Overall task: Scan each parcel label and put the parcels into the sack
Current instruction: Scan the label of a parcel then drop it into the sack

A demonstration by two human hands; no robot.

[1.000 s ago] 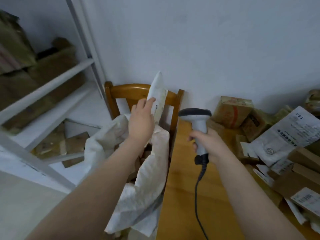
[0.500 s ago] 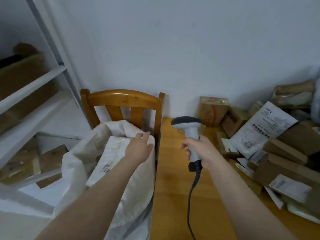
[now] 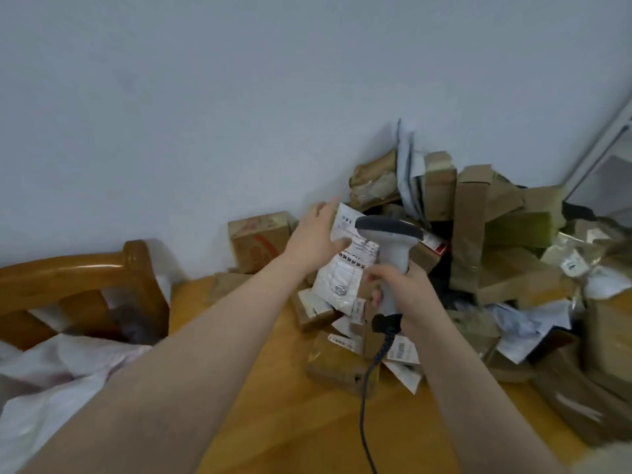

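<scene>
A white plastic mailer with a printed label leans on the pile of parcels at the back of the wooden table. My left hand grips its upper left edge, thumb on the front and fingers behind. My right hand holds a grey corded barcode scanner upright, just right of the mailer, with its head over the label. The white sack sags open at the lower left, on the chair.
A wooden chair stands left of the table against the white wall. A brown box with red print sits behind my left wrist. Brown boxes and paper mailers crowd the table's right half. The scanner's cord hangs down over the table.
My left hand let the earlier parcel drop into the sack, then swung right to the pile and took hold of the white mailer. My view turned right; the scanner stayed in my right hand.
</scene>
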